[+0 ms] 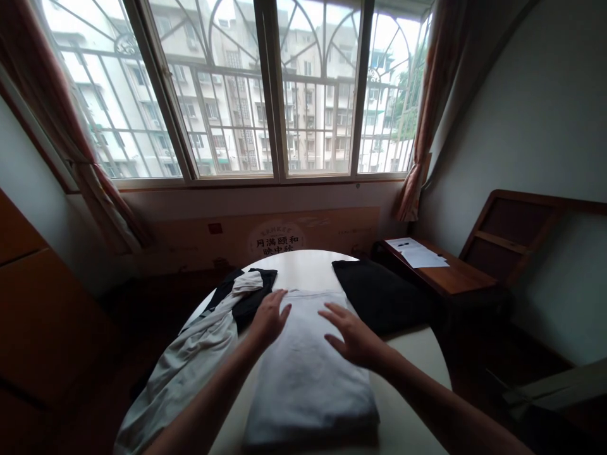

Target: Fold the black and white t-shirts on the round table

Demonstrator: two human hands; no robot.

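A white garment (308, 379), folded into a rectangle, lies in the middle of a round white table (303, 258). My left hand (271, 316) is over its far left edge, fingers stretched forward and thumb apart. Above its right side is my right hand (349, 332), fingers spread, holding nothing. Whether either hand touches the cloth I cannot tell. To the right lies a black folded garment (379, 297). Left of my left arm, a crumpled pale garment (194, 360) lies partly over a black one (246, 306) and hangs past the table's edge.
A low wooden table (467, 278) with paper sheets (422, 253) stands at the right, beside a wooden-framed panel (509, 230). Behind the round table is a printed banner (327, 230) below a barred window (317, 126). An orange-brown cabinet (42, 303) stands at the left.
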